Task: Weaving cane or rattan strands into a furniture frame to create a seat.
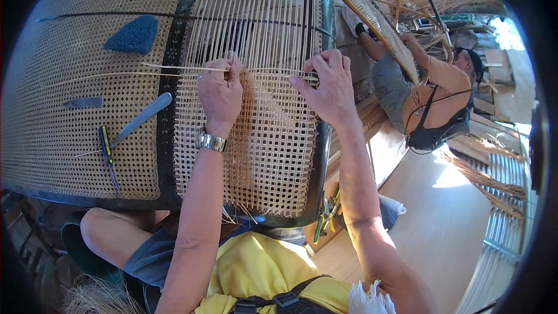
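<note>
A dark frame holds a panel of woven cane (273, 157), its near part a square mesh and its far part long parallel strands (267, 0). Across the border between them runs a thin pale cane strand (148, 65), with ends sticking out to the left. My left hand (221, 93), with a metal watch on its wrist, is closed on this strand, fingertips pinched. At the panel's right edge my right hand (331, 84) grips the strand between thumb and curled fingers; its exact hold is partly hidden.
Left of the dark bar, a finished cane panel (46, 122) bears a blue cloth (132, 35), a flat blade (142, 117), a small blade (83, 103) and a screwdriver (106, 148). Pliers (323, 221) lie by the near right corner. A co-worker (439, 96) sits at right beside another frame.
</note>
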Motion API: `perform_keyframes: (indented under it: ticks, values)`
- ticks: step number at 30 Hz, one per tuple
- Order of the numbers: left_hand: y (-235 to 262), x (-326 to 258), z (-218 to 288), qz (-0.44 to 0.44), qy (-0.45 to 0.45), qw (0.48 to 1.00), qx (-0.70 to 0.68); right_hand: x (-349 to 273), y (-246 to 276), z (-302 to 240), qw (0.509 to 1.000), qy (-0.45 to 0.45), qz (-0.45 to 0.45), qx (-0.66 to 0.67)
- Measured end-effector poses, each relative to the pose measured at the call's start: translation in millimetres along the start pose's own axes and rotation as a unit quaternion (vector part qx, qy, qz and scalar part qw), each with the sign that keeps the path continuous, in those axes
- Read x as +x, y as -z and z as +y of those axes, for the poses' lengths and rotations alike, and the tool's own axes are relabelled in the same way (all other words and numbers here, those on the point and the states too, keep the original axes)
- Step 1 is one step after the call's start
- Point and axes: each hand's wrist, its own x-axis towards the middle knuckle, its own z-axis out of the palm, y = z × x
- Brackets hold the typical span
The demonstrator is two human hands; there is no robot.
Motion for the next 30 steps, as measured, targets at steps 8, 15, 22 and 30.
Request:
perform_keyframes:
  ticks: [8, 15, 22, 30]
  values:
    - [6.2, -3.0, 2.9, 0.025, -0.019, 0.999, -0.034, -3.4, -2.4, -3.2, 1.0, -0.005, -0.002, -0.009]
    - [1.2, 1.6, 2.2, 0.003, 0.016, 1.0, 0.024, -4.1, -20.7, -25.8, 0.996, 0.058, 0.051, -0.033]
    - [1.3, 5.0, 3.1, -0.003, 0.011, 0.998, 0.061, 4.7, -22.5, -33.4, 0.998, 0.031, 0.041, -0.03]
    - [-1.3, 0.7, -0.2, -0.016, 0.039, 0.998, 0.046, 5.1, -22.3, -28.5, 0.999, 0.031, 0.027, -0.016]
